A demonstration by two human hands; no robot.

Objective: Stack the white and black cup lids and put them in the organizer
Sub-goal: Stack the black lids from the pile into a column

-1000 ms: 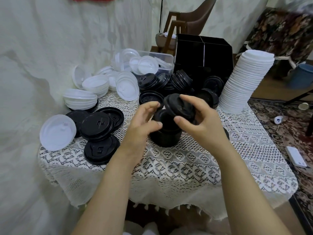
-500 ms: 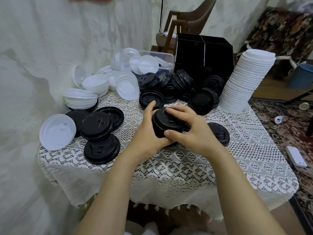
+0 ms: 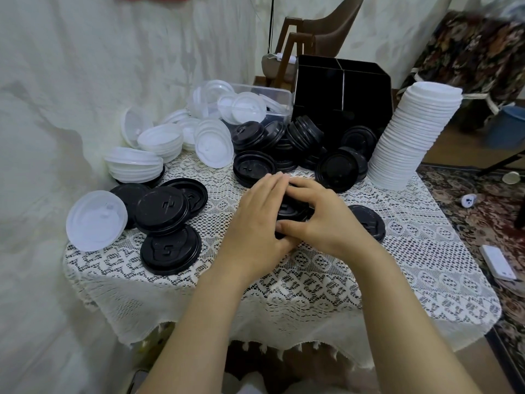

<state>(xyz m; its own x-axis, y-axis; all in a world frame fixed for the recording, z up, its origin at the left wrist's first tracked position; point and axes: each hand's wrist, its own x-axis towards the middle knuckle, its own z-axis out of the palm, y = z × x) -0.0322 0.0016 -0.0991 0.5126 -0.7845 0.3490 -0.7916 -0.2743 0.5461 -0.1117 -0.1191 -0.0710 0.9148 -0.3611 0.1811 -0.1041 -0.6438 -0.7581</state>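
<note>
Left hand is pressing flat-fingered, right hand grip curling round black lid stack; light, slick plastic, probably best taking by rims.

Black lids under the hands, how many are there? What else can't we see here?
1. Head view: the black lid stack is mostly covered by the left hand and right hand; its count cannot be told.
2. Head view: the organizer is dark inside, its base hidden by heaped black lids; contents unclear.
</note>
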